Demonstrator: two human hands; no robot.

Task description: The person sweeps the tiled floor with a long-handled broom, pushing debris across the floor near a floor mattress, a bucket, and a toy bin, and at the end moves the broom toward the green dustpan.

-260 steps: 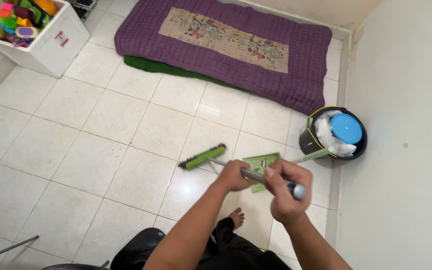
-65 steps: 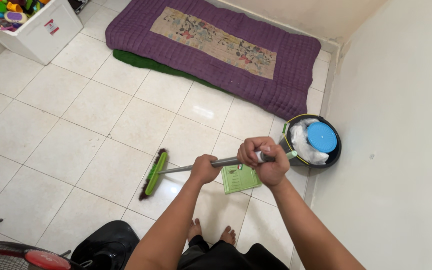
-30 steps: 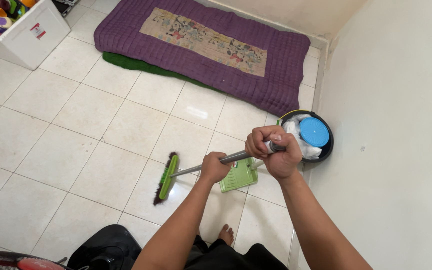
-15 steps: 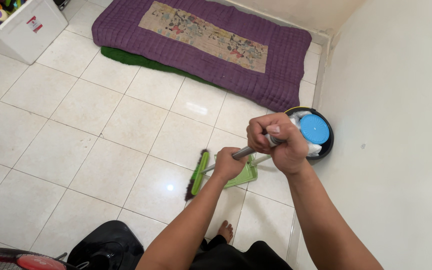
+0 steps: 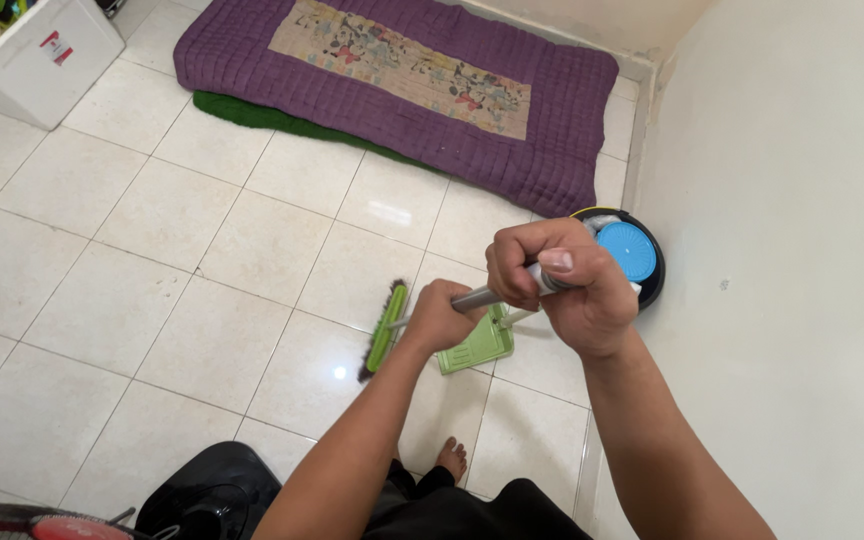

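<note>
On the pale tiled floor (image 5: 102, 260), both fists, the left hand (image 5: 439, 315) and right hand (image 5: 550, 285), gripped the broom (image 5: 384, 327) beside the green dustpan (image 5: 477, 345); a hard stroke could shove the light dustpan away.

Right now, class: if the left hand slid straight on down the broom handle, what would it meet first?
Probably the green broom head, just beyond the left hand on the handle; the floor lies past it.

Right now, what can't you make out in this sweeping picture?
Head view:
- Dustpan: partly hidden behind the left hand.
- Broom handle: its top end sits inside the right hand.
- Dirt on the floor: too small to see.
- White box: cut off by the picture's edge.
</note>
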